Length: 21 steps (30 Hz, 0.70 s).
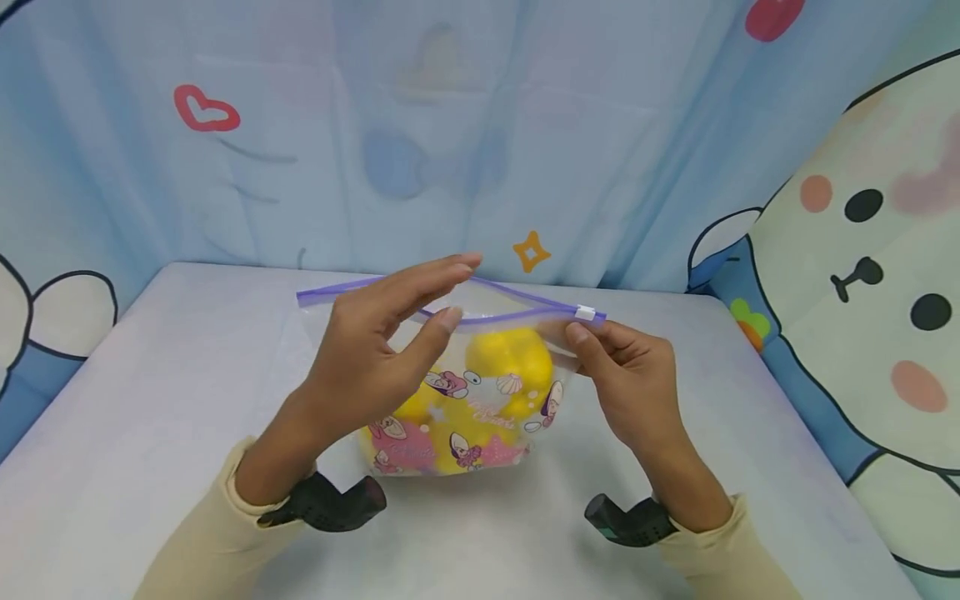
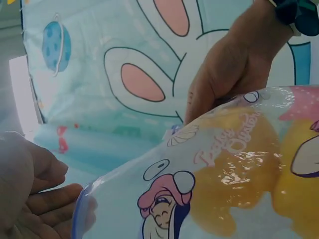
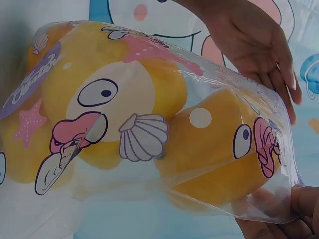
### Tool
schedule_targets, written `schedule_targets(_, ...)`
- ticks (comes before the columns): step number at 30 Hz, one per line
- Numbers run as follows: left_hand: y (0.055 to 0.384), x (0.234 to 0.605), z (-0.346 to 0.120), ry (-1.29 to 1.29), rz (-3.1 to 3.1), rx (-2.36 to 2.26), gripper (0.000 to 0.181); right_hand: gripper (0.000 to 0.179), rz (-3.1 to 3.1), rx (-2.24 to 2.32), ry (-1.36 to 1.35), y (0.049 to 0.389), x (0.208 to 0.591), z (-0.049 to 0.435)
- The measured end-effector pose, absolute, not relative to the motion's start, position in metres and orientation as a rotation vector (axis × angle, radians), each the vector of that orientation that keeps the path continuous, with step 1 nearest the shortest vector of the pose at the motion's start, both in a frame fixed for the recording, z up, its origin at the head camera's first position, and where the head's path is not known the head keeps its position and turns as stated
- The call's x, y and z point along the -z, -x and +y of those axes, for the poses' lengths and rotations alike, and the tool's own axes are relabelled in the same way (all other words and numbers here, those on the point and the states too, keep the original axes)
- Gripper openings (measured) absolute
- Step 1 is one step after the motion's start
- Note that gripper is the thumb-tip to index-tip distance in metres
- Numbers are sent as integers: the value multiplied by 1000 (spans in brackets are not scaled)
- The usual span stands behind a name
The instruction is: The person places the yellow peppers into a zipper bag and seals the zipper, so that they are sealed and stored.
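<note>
A clear printed zip bag (image 1: 457, 457) stands on the table with its purple-edged mouth gaping. Rounded yellow objects (image 1: 512, 358) fill the bag; their exact kind is hard to tell through the print. My right hand (image 1: 633, 379) pinches the bag's upper right corner, just under the white slider (image 1: 586, 313). At the left side of the mouth is my left hand (image 1: 367, 358), fingers extended and thumb apart, with nothing held. In the right wrist view, the left hand (image 3: 256, 47) appears behind the bag, its fingers by the bag's edge.
The white table (image 1: 202, 367) extends around the bag. Behind it hangs a light blue patterned curtain (image 1: 300, 167), with a cartoon animal print (image 1: 847, 333) on the right. A dark wrist camera (image 1: 330, 502) is strapped to the left wrist, another (image 1: 630, 521) to the right.
</note>
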<state>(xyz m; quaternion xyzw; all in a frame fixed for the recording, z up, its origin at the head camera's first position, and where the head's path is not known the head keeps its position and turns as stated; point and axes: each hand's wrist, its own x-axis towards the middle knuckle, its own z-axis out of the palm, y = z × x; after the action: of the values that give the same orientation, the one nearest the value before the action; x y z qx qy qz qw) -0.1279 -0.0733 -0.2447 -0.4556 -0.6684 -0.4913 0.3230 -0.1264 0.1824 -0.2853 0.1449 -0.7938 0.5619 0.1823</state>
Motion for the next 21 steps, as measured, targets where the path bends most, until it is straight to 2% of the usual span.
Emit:
schedule_targets(9, 148, 227, -35, 1285, -1863, 1385, 34, 23, -2191, -1643, -466, 126, 283, 182)
schedule_targets(21, 161, 231, -18, 1343, -2048, 1367, 27, 23, -2243, -1564, -474, 122, 282, 181)
